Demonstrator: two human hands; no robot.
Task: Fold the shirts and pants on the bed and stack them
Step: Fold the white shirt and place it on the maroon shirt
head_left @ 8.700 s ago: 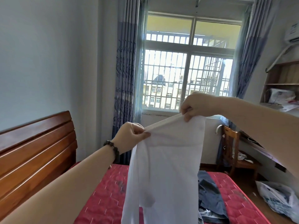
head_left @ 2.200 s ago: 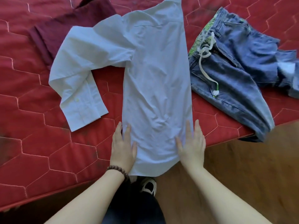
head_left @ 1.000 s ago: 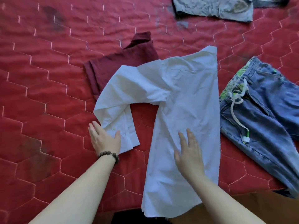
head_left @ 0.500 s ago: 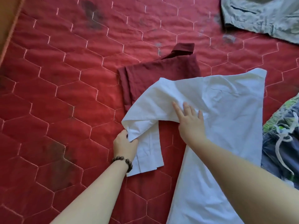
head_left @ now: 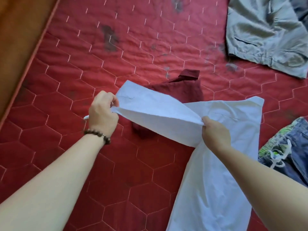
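Since half a second ago the sleeve (head_left: 155, 112) has come up off the bed (head_left: 70, 84), pulled taut. My left hand (head_left: 102, 114) pinches its cuff end; my right hand (head_left: 215, 132) grips it at the shoulder of the white shirt (head_left: 216, 172), which lies flat beside the jeans (head_left: 290, 152). I judge it light, soft, creasing cotton, best held at seams. A maroon shirt (head_left: 181, 87) lies underneath, grey trousers (head_left: 266, 34) farther off.

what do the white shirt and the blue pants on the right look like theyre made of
White shirt: thin, matte woven cloth, probably cotton or a blend; it creases sharply and looks slightly sheer. Blue pants: look like denim, with a faded blue twill look and a heavier drape.
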